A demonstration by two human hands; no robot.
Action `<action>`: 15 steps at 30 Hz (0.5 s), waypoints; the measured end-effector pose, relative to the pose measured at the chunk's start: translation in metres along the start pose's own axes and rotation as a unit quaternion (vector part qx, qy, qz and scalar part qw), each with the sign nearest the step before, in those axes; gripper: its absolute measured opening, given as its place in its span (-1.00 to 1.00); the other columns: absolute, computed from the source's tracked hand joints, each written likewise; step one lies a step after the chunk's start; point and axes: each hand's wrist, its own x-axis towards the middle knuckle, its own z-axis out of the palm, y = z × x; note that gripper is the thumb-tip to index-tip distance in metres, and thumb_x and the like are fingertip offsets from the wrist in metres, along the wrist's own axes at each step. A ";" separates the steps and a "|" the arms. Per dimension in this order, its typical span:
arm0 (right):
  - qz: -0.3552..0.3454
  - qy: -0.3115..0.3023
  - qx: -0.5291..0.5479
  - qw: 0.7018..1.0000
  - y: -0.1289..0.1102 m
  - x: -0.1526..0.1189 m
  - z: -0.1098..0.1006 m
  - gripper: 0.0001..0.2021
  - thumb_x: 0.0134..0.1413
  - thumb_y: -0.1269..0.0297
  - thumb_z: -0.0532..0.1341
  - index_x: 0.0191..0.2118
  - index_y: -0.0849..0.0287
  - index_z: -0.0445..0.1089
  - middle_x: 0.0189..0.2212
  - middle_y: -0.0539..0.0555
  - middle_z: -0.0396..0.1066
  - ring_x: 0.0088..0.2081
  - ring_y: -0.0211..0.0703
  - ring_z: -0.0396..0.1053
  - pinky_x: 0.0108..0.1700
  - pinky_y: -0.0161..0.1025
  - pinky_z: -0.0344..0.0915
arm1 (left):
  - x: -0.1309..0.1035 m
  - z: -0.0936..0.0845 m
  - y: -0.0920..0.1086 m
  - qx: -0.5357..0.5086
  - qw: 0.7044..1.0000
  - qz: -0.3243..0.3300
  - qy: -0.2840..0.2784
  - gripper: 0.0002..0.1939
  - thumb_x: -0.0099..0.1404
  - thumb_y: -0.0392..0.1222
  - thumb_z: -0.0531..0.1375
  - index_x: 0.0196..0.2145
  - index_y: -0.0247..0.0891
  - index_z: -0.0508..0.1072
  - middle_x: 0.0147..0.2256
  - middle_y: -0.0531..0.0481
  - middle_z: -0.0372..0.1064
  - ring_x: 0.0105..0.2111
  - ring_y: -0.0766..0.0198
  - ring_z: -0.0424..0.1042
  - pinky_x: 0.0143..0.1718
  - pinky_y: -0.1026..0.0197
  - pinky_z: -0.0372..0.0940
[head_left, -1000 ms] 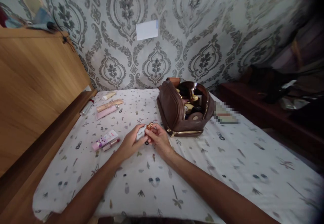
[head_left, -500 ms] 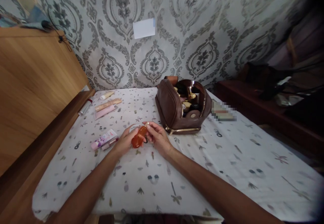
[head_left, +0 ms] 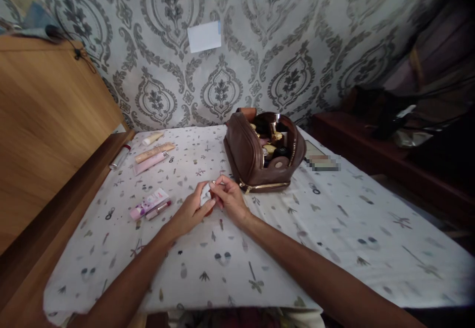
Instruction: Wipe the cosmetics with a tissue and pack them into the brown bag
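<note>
Between my hands, in front of the brown bag, is a small amber-orange bottle (head_left: 210, 211), mostly hidden by fingers. My left hand (head_left: 193, 209) grips the bottle and a white, soft-looking piece like a tissue or cloth (head_left: 204, 195) lying against it. The fingers of my right hand (head_left: 230, 199) pinch at the bottle's top end, where a small shiny part shows. To the right stands the brown cosmetic bag (head_left: 243, 145), its top unzipped and packed with gold-capped and dark items. Left of my hands lie a pink and purple tube (head_left: 150, 203) and a slim pink tube (head_left: 159, 210).
Farther left lie a pink tube (head_left: 150, 164), a beige tube (head_left: 155, 152), a cream tube (head_left: 152, 138) and a clear, red-capped bottle (head_left: 120, 156). A flat, partly blurred item (head_left: 322, 159) rests right of the bag. A wooden cabinet (head_left: 52, 135) borders the patterned sheet.
The bottle has turned between my hands, so less orange and more of the white piece shows. My right fingers have closed in nearer to my left. The view has shifted slightly.
</note>
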 end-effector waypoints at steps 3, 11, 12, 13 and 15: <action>0.001 -0.024 0.004 1.000 0.002 0.000 0.001 -0.59 -0.06 -0.04 0.35 -0.42 0.12 0.17 -0.75 -0.21 0.20 -0.77 -0.43 0.00 -0.71 -0.45 -0.11 | 0.002 0.001 -0.003 0.017 0.999 -0.001 0.029 -0.70 0.39 0.02 0.00 -0.07 -0.24 0.21 -0.46 0.11 0.32 -0.44 0.27 0.31 -0.34 0.22 0.19; -0.037 -0.075 -0.036 0.996 0.003 -0.003 0.004 -0.58 -0.09 0.15 0.39 -0.09 0.12 0.36 -0.42 -0.07 0.33 -0.46 -0.33 0.29 -0.48 -0.39 0.21 | 0.008 0.000 -0.015 -0.065 0.983 -0.022 0.170 -0.68 0.39 0.05 -0.01 -0.10 -0.24 0.27 -0.29 -0.01 0.41 -0.24 0.20 0.41 -0.14 0.16 0.31; -0.044 -0.076 -0.056 0.995 0.004 -0.003 0.004 -0.55 -0.09 0.17 0.39 -0.04 0.11 0.35 -0.37 -0.04 0.36 -0.42 -0.30 0.31 -0.43 -0.37 0.23 | 0.008 0.000 -0.015 -0.075 0.983 -0.025 0.165 -0.66 0.39 0.06 -0.02 -0.07 -0.24 0.27 -0.26 -0.03 0.41 -0.21 0.19 0.41 -0.12 0.15 0.32; -0.049 -0.072 -0.077 0.993 0.005 -0.004 0.004 -0.53 -0.09 0.18 0.38 -0.01 0.11 0.35 -0.33 -0.02 0.38 -0.40 -0.29 0.30 -0.40 -0.35 0.25 | 0.008 0.001 -0.014 -0.083 0.984 -0.031 0.155 -0.63 0.39 0.06 -0.02 -0.02 -0.24 0.26 -0.23 -0.04 0.42 -0.19 0.18 0.42 -0.11 0.14 0.33; -0.053 -0.054 -0.116 0.990 0.005 -0.005 0.004 -0.55 -0.05 0.20 0.34 0.01 0.12 0.35 -0.32 -0.01 0.39 -0.45 -0.31 0.26 -0.39 -0.32 0.25 | 0.008 0.002 -0.013 -0.093 0.985 -0.058 0.135 -0.55 0.39 0.10 -0.03 0.09 -0.23 0.19 -0.19 -0.05 0.42 -0.22 0.17 0.44 -0.16 0.12 0.36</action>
